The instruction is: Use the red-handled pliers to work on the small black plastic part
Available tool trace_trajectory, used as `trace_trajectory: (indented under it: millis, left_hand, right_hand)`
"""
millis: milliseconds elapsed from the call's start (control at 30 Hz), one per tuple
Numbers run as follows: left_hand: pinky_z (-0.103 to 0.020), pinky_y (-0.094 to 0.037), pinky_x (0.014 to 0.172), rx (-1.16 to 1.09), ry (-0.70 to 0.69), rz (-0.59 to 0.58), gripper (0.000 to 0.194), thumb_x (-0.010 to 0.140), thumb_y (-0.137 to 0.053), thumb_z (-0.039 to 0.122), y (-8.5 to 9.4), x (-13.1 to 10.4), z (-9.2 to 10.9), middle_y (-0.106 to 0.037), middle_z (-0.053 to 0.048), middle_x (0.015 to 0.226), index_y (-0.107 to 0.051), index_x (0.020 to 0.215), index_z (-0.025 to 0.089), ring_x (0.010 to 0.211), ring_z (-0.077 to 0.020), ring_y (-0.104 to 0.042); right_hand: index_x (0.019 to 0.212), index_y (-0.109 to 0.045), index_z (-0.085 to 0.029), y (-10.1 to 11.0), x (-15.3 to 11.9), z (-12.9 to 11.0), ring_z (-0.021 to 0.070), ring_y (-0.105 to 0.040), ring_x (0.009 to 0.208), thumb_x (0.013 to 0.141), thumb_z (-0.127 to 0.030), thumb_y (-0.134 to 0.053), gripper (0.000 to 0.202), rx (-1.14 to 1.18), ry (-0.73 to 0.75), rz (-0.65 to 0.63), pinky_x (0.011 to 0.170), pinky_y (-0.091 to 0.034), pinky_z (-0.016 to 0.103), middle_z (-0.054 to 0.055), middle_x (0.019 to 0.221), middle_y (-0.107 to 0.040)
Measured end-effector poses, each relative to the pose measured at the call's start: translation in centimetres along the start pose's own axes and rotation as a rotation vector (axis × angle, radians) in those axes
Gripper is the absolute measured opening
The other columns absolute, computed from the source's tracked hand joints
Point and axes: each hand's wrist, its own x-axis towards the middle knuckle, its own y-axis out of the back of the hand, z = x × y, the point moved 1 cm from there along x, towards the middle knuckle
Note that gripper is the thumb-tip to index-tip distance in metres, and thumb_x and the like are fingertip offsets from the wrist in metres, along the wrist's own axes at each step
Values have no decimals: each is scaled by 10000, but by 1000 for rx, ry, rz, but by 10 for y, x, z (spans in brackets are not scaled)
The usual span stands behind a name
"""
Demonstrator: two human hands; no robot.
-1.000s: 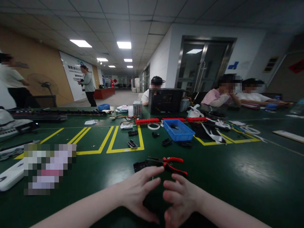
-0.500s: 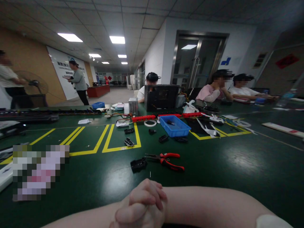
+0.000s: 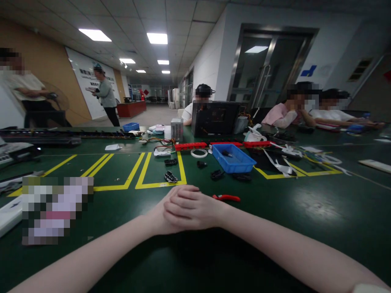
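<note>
Yellow-taped green tabletop [image 3: 290, 193] spreads widely right of clasped hands [image 3: 187, 209] and red-handled pliers [image 3: 228, 198].

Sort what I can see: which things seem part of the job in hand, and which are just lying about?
Probably job things, judging only by nearness to your clasped bare hands:
red curved tool handle
small black plastic pieces

Apparently just lying about:
flat white ring
grey metal box
flat white scrap

The pliers [image 3: 228, 198] lie on the table [image 3: 271, 203], one red handle [image 3: 233, 198] showing, slightly curved, the rest hidden from view.
</note>
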Motion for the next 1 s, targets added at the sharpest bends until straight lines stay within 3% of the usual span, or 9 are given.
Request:
trace_trajectory:
  millis: [33,100,233,300,467,600,667,867,1000]
  left_hand:
    - [-530,-471,991,14,-42,-40,313,928,-482,319,11,2,-5,-602,-76,1239,-546,1224,240,1181,-263,-553]
    - [-541,-378,1091,37,-84,-83,436,848,-615,284,27,6,-11,-551,-105,1323,-519,1268,214,1287,-290,-455]
    - [-517,-398,1076,76,-101,-136,477,841,-614,205,31,12,-14,-504,-127,1361,-475,1298,200,1275,-289,-459]
    - [-486,-414,1066,58,-96,-161,491,847,-598,185,30,14,-12,-508,-110,1357,-459,1317,217,1259,-273,-476]
    - [-430,-443,1044,56,-86,-193,483,864,-577,182,33,15,-9,-540,-98,1325,-451,1330,200,1213,-246,-518]
    - [-425,-465,1010,77,-70,-178,388,886,-559,200,34,15,-12,-572,-84,1281,-515,1271,216,1158,-237,-556]
    - [-424,-481,983,82,-60,-168,319,899,-550,209,32,15,-14,-585,-83,1254,-558,1218,219,1126,-235,-573]
    - [-373,-531,907,18,-41,-217,295,922,-528,187,29,15,-17,-605,-68,1196,-570,1212,225,1066,-209,-590]
    - [-336,-549,880,-53,-4,-226,309,926,-524,149,32,15,-17,-598,-62,1203,-567,1224,217,1064,-192,-585]
  right_hand:
    - [1304,-581,-310,6,-6,5,206,-509,1261,939,-364,-408,407,-50,147,-50,1099,-362,340,-48,1349,-585]
    - [1384,-497,-174,11,-20,16,249,-450,1320,967,-307,-340,466,-166,188,-6,1109,-333,415,72,1412,-529]
    - [1432,-425,-169,10,-50,36,305,-533,1221,861,-382,-573,628,-216,-102,-47,1014,-415,495,163,1414,-511]
    - [1441,-414,-167,12,-65,41,320,-541,1209,854,-448,-581,672,-204,-203,-80,984,-433,502,171,1386,-533]
    - [1533,-188,-195,17,-98,52,289,-613,1063,813,-505,-633,902,-165,-439,-20,892,-489,462,134,1253,-619]
    - [1373,-497,-215,12,-112,62,283,-632,973,882,-518,-532,578,-202,-538,-5,806,-530,446,133,1168,-626]
    - [1284,-572,-215,8,-111,65,279,-628,960,885,-527,-522,509,-198,-554,-4,798,-538,444,133,1154,-616]
    - [1210,-592,-204,7,-107,69,272,-636,891,813,-593,-598,556,-174,-645,9,753,-555,429,119,1089,-618]
    - [1226,-567,-208,11,-111,81,259,-638,898,793,-545,-637,553,-155,-594,26,739,-560,400,116,1134,-597]
